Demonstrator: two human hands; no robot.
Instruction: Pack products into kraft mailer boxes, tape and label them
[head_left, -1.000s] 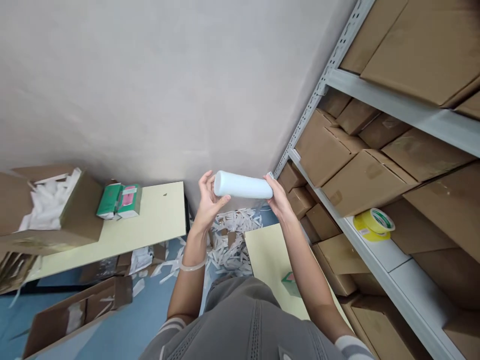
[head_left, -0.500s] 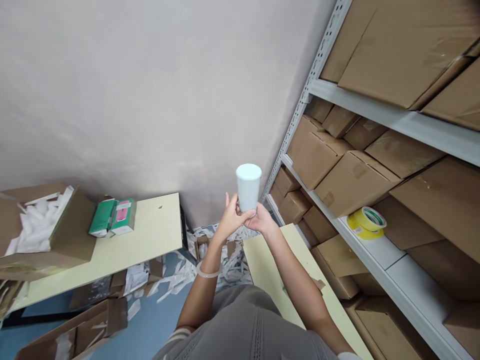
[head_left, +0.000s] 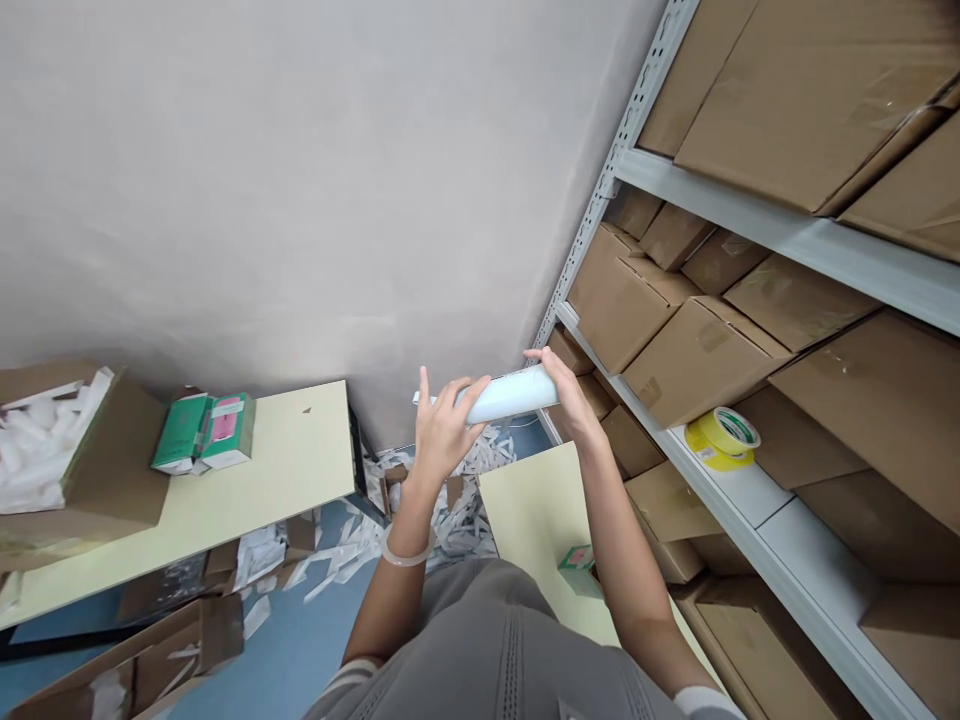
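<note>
L hand gripping, 1 finger raised, R hand gripping too, arms fwd

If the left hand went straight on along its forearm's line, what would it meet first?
Probably the grey wall: past the left hand and the pale blue cylinder it holds, nothing else shows along that line. Depth is unclear from this view.

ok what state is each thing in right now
Left hand, holding the left end of a cylinder
Right hand, holding its right end
Cylinder, lying near level, slightly tilted
Carton on left table, open, filled with white strips
Green boxes, side by side
Scraps, scattered on floor
Tape, in rolls
Shelf boxes, stacked
</note>
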